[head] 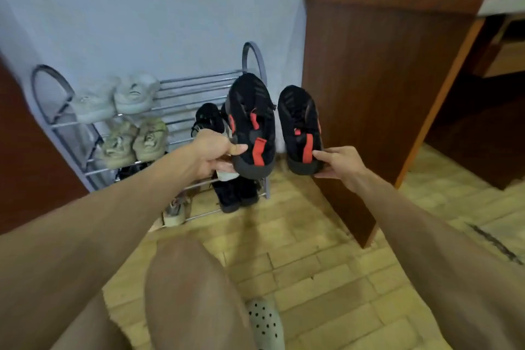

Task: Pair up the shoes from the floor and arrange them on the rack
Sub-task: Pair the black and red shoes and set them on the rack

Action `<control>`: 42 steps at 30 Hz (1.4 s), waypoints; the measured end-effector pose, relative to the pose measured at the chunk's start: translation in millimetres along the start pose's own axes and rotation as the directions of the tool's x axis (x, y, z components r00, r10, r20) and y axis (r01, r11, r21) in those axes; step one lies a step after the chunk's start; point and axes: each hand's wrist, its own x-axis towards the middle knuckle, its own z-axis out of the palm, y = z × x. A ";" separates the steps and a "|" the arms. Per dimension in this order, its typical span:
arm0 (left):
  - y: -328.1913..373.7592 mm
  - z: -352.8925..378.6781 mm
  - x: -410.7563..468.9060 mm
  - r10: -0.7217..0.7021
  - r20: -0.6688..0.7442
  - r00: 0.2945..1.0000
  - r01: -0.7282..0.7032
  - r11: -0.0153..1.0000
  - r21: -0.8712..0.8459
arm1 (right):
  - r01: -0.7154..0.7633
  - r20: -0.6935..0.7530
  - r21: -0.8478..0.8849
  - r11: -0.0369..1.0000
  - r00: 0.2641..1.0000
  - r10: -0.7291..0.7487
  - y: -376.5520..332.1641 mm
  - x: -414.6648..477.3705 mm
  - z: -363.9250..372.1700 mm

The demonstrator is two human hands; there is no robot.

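Observation:
I hold two black sneakers with red tabs in the air, heels toward me and toes pointing at the wall. My left hand (214,155) grips the heel of the left black sneaker (251,116), which hangs in front of the right end of the metal shoe rack (199,84). My right hand (339,163) grips the heel of the right black sneaker (299,125), beside the wooden cabinet. The rack carries a white pair (119,98) on its top shelf, a beige pair (133,140) below, a black sandal (208,118), and dark shoes (235,193) at the bottom.
A brown wooden cabinet (377,88) stands right of the rack, close to the right sneaker. A dark red panel (31,156) borders the rack's left side. A light worn shoe (176,209) sits on the lowest bars. My knee (187,290) and a grey perforated clog (265,324) fill the tiled foreground.

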 end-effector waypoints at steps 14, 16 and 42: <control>101.7 -116.0 100.3 0.097 -0.257 0.962 -0.134 0.982 -0.134 | 0.160 0.032 -0.030 0.987 0.987 -0.159 -165.0 115.4 119.1; 100.9 -122.3 120.6 0.073 -0.265 0.961 -0.109 0.986 -0.125 | 0.108 0.061 -0.016 0.994 0.992 -0.107 -170.7 127.4 136.5; 87.7 -131.4 152.5 0.042 -0.139 0.989 -0.029 0.995 0.096 | 0.129 0.138 -0.382 0.915 0.987 -0.081 -149.8 152.2 189.1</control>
